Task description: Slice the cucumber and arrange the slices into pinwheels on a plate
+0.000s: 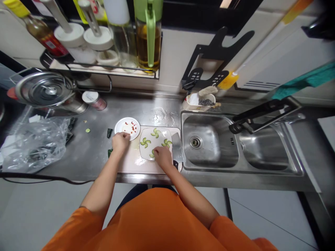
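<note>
My left hand [120, 141] is closed, fingers curled at the near-left rim of a small round white plate [117, 127] with red bits [133, 128] scattered on it. Whether those fingers hold anything is too small to tell. Above the lower right part of a square white plate [149, 134], my right hand [162, 156] has its fingertips pinched together; what is in them cannot be made out. Thin green cucumber slices [155, 132] lie on this plate in several pinwheel shapes, one partly hidden by my right hand. The plate rests on a pale cutting board [128, 165].
A cleaver [178, 146] lies at the board's right, beside the sink [211, 139]. Dark green pieces [109, 132] sit left of the board. Further left are a plastic bag [44, 143], a lidded pot [52, 92] and a small canister [94, 100]. A rack [104, 70] of bottles hangs behind.
</note>
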Motion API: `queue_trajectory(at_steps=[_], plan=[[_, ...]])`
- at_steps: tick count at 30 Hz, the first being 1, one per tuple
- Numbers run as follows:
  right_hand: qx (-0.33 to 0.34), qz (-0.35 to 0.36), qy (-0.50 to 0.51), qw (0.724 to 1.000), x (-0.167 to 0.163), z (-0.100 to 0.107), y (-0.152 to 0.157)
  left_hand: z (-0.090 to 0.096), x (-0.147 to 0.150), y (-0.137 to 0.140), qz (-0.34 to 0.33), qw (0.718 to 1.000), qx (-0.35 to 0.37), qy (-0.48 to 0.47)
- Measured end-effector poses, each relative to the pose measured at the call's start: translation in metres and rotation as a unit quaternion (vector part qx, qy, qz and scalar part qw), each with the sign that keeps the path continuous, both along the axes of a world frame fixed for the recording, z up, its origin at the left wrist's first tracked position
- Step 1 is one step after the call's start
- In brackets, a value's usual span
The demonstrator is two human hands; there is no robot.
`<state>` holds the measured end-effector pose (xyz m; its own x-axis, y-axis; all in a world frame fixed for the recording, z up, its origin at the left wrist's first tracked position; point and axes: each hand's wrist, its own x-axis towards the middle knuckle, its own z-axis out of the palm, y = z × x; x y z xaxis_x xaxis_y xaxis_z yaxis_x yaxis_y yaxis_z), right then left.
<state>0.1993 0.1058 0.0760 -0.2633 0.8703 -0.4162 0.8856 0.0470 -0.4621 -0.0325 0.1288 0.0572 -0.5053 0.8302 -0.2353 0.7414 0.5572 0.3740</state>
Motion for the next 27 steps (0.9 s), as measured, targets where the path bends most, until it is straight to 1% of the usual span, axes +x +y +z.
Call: queue_trajectory(at_steps=[3, 5, 8, 10, 15, 22, 27], plan=[[0.003, -0.001, 0.004, 1.0, 0.0, -0.002, 0.0, 0.003, 0.014, -0.008, -0.009, 0.998, 0.064, -0.024], [0.001, -0.001, 0.003, 1.0, -0.002, -0.003, 0.0, 0.001, 0.029, -0.017, -0.036, 0.992, 0.113, -0.048], [0.0, -0.001, -0.006, 1.0, -0.004, -0.003, 0.001, -0.007, 0.052, -0.031, -0.094, 0.979, 0.166, -0.073], [0.0, 0.0, -0.007, 1.0, -0.005, -0.004, 0.002, -0.015, 0.062, -0.038, -0.122, 0.972, 0.185, -0.077], [-0.003, 0.001, -0.006, 1.0, -0.007, -0.005, 0.005, -0.026, 0.069, -0.041, -0.139, 0.972, 0.18, -0.061], [0.011, 0.002, 0.016, 1.0, -0.013, -0.011, 0.009, -0.03, 0.071, -0.036, -0.115, 0.977, 0.166, -0.068], [0.032, 0.033, 0.031, 0.998, -0.021, -0.02, 0.015, -0.033, 0.071, -0.035, -0.116, 0.977, 0.163, -0.069]])
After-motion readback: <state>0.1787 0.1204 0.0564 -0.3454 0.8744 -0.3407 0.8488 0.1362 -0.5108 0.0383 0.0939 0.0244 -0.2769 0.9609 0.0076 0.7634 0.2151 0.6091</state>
